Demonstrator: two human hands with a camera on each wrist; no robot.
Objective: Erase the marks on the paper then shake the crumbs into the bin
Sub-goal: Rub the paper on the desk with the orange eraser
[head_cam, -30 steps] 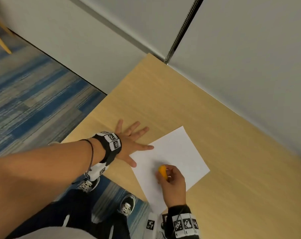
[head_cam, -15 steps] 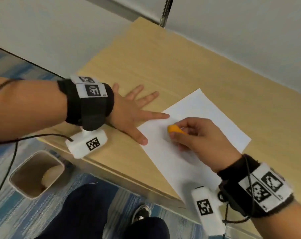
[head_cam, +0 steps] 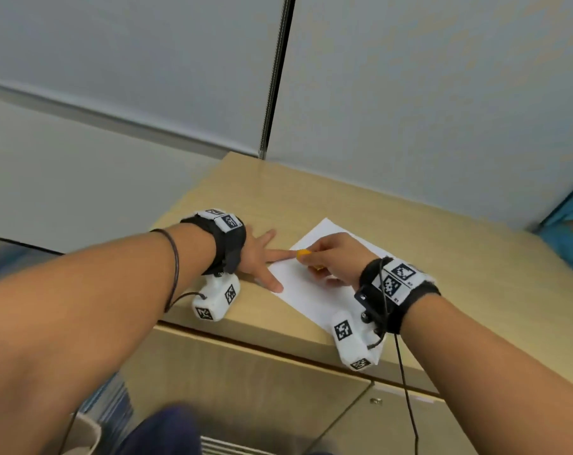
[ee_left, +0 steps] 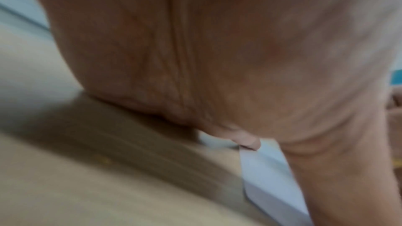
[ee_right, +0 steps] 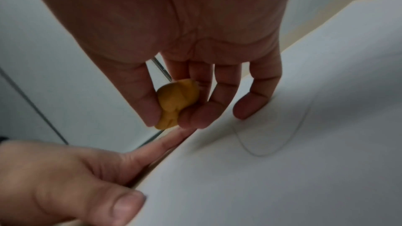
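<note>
A white sheet of paper (head_cam: 306, 292) lies on the wooden table (head_cam: 443, 257), one corner hanging over the front edge. My left hand (head_cam: 262, 257) lies flat with spread fingers, its forefinger and thumb pressing the sheet's left edge. My right hand (head_cam: 331, 257) pinches a small orange eraser (head_cam: 303, 253) between thumb and fingers just above the paper. In the right wrist view the eraser (ee_right: 174, 105) sits at the fingertips, my little finger rests on the paper (ee_right: 282, 169), and a thin curved pencil line (ee_right: 272, 150) shows beside it. The left wrist view is blurred: palm on the table, paper edge (ee_left: 265, 178).
Grey wall panels (head_cam: 410, 93) stand right behind the table. Cabinet doors (head_cam: 262, 389) run below the table's front edge. A beige bin rim (head_cam: 86, 428) shows at the bottom left on the floor. Something teal (head_cam: 571, 231) lies at the table's far right.
The head camera has swung upward, so the hands sit lower in view. My right hand with the eraser has shifted toward the sheet's left edge, close to my left forefinger. The left hand stays flat.
</note>
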